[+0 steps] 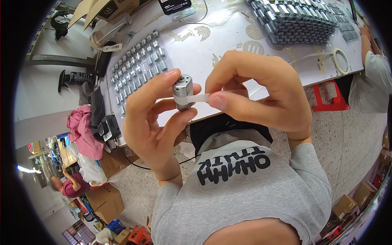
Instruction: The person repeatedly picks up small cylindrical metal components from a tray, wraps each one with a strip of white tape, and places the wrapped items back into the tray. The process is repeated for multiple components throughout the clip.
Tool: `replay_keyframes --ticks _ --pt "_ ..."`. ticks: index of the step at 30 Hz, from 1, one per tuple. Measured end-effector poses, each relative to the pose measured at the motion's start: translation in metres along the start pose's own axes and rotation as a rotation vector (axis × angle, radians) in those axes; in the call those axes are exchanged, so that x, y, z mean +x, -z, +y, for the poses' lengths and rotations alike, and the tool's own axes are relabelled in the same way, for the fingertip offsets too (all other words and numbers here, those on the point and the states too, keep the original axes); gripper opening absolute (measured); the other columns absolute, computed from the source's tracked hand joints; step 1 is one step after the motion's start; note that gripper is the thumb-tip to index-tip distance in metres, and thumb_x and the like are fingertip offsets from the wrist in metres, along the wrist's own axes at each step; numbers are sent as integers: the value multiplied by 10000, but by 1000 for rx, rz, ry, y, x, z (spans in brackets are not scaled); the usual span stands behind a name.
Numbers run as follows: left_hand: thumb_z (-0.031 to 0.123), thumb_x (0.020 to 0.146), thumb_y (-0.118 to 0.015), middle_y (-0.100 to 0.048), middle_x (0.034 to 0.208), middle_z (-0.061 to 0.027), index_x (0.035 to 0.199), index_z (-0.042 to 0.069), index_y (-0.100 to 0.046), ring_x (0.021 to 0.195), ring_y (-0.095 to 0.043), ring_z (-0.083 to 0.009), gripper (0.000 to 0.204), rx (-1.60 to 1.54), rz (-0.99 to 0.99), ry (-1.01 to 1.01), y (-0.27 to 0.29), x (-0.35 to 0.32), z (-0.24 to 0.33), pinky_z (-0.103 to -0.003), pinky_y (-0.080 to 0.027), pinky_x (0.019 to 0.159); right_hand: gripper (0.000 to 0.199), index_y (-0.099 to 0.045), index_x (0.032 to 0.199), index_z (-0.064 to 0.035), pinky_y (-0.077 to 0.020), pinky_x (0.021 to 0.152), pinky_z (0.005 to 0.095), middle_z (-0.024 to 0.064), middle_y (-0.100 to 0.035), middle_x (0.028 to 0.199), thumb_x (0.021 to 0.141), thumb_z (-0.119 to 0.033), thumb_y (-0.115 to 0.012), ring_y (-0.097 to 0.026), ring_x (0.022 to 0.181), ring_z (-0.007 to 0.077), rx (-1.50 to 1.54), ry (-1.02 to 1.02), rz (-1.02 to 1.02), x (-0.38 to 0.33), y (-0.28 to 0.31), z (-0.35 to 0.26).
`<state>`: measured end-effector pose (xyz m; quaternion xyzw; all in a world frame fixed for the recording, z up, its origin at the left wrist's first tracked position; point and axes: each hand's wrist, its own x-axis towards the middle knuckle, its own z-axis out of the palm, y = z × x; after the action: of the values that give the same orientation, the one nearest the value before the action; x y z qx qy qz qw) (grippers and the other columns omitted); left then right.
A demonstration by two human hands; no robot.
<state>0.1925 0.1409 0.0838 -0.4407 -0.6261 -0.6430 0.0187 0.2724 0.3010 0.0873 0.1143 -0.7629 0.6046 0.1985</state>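
Note:
Between the fingers and thumb of my left hand [153, 112] is a small silver electric motor [183, 86], held upright with its shaft end up. A strip of whitish tape [198, 98] lies against the motor's side and runs across to my right hand [261, 90]. The thumb and forefinger of that hand pinch the strip's other end, which they partly cover. Both hands are raised above the near edge of the white table [196, 53].
Rows of similar motors [136, 69] stand at the table's left. Stacked trays of motors [294, 24] rise at the far right, near a tape roll [340, 61]. A phone [174, 6] lies at the back. A red stool [330, 97] and another person's arm [369, 45] are at right.

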Motion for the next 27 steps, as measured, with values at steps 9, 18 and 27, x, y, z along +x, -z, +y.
replay_keyframes --ticks 9,18,27 --pt "127 650 -697 -536 980 -135 1067 -46 -439 764 -599 -203 520 -289 165 62 -16 -9 -16 -253 -506 625 94 -574 784 14 -294 436 185 16 -524 660 735 -32 -640 -386 468 48 -28 154 51 -2 -5 -1" --pt "372 648 -716 -504 935 -104 1068 -44 -411 701 -571 -169 666 -229 350 127 -26 -17 -17 -234 -459 590 87 -565 804 3 -244 416 166 -10 -519 613 768 -53 -619 -375 475 2 63 30 39 -1 -7 -6" --pt "646 728 -462 -522 838 -62 1088 -3 -396 721 -521 -112 746 126 252 172 -23 -21 -16 -221 -425 617 80 -552 764 -10 -217 418 168 -26 -488 569 773 -62 -611 -347 470 0 156 -72 61 0 -9 -7"
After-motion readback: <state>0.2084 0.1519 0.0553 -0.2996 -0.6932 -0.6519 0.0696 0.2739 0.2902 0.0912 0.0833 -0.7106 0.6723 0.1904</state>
